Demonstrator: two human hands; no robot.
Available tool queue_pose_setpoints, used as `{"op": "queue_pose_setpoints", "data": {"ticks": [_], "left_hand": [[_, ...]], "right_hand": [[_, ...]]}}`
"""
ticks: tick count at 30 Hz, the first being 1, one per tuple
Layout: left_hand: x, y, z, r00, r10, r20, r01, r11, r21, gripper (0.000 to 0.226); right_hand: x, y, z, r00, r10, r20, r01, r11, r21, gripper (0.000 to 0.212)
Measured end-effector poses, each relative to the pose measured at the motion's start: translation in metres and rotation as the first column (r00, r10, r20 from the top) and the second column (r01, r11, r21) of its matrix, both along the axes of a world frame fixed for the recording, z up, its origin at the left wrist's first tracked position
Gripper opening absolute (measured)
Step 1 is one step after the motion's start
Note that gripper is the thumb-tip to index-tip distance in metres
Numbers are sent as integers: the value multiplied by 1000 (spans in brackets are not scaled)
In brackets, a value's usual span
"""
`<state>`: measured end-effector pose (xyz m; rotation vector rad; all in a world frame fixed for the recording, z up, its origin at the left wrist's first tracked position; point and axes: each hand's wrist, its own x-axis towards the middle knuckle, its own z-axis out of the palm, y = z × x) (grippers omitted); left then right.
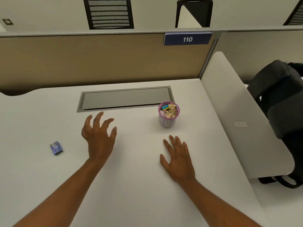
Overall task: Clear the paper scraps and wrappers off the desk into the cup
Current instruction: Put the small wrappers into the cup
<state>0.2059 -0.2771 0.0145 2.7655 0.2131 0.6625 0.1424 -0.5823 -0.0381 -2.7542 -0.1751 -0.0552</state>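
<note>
Blurring left hand (98,135), empty grip

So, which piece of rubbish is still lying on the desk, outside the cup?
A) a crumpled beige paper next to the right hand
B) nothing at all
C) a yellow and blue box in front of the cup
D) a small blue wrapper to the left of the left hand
D: a small blue wrapper lies on the desk left of the left hand, while the beige scraps are already in the cup.

The desk (139,185) is white. The cup (168,114) is pink mesh, full of tan scraps (172,110). The wrapper (56,147) is blue. The sign (187,39) is dark blue with white numbers.
</note>
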Motion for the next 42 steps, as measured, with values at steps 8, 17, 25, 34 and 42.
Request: {"op": "queue_pose_setpoints", "data": {"ticks": [8, 17, 25, 34, 42], "left_hand": [[-60, 98, -30, 895, 388, -222, -397, 918, 5, 45], [-66, 120, -31, 875, 369, -313, -426, 894, -137, 40], [-73, 130, -26, 908, 349, -233, -398, 892, -215, 21], [-55, 92, -16, 975, 210, -65, -217, 865, -452, 10], [-13, -3, 31, 989, -111, 96, 140, 913, -383, 21]], "right_hand": [[-1, 0, 1, 1000, 2, -16, -2, 1000, -13, 63], [-2, 3, 6, 999, 13, -34, -14, 1000, -20, 64], [-2, 5, 8, 1000, 5, -27, -6, 999, -48, 61], [-4, 4, 12, 1000, 6, -24, -7, 999, -32, 61], [-2, 0, 3, 1000, 4, -7, -4, 1000, -29, 64]]}}
